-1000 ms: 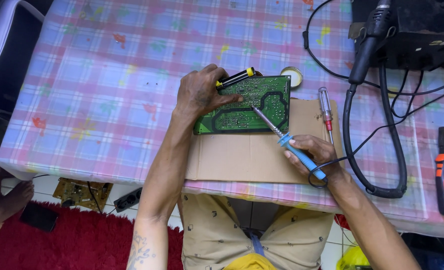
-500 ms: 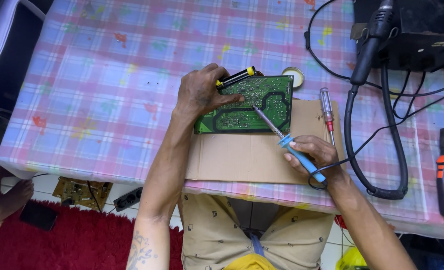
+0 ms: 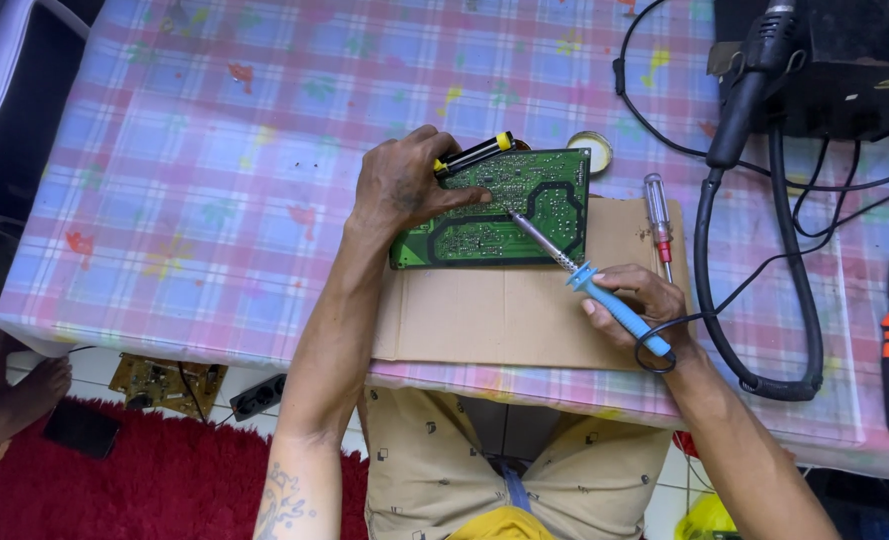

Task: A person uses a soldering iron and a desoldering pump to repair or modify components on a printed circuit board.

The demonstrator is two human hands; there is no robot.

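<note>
Left hand (image 3: 399, 190) presses flat on the board (image 3: 504, 210) — right hand (image 3: 632, 300) pinches a soldering iron (image 3: 589, 285), tip on the board.

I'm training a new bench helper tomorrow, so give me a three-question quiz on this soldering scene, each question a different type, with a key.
1. True or false: the right hand holds a blue-handled soldering iron whose tip rests on the green circuit board.
2. What lies under the board? A) a sheet of cardboard B) a metal tray C) a towel
3. Fill in: the left hand presses on the board's ____ end, as seen in the head view.

Key: 1 true; 2 A; 3 left.
</note>
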